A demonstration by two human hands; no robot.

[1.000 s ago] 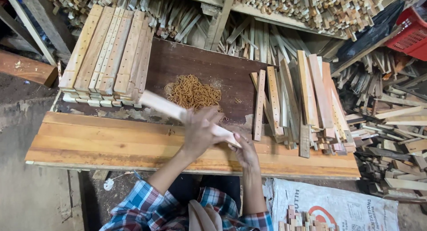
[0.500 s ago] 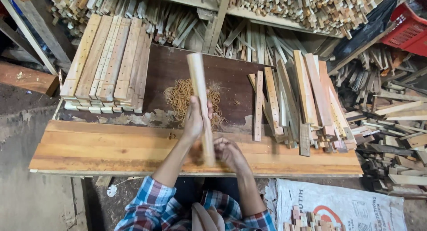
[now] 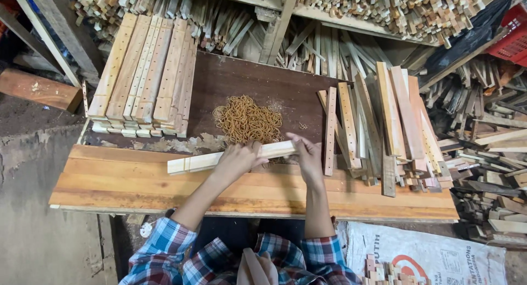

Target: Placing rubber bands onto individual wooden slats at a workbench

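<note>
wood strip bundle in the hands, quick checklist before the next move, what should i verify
1. Left hand grips the wood strip bundle at mid-length: ok.
2. Right hand at its right end: ok.
3. Bundle lies level across the plank bench: ok.
4. Rubber band pile just beyond the hands: ok.
5. Band already around the bundle: cannot tell.
6. Strip ends flush: cannot tell, right end is covered.

A heap of rubber bands [image 3: 247,120] lies mid-counter [image 3: 137,180]. Left of it sits a neat slat stack [image 3: 145,76]; right of it, loose slats [image 3: 379,120]. A printed sack [image 3: 433,252] lies below the counter.
</note>
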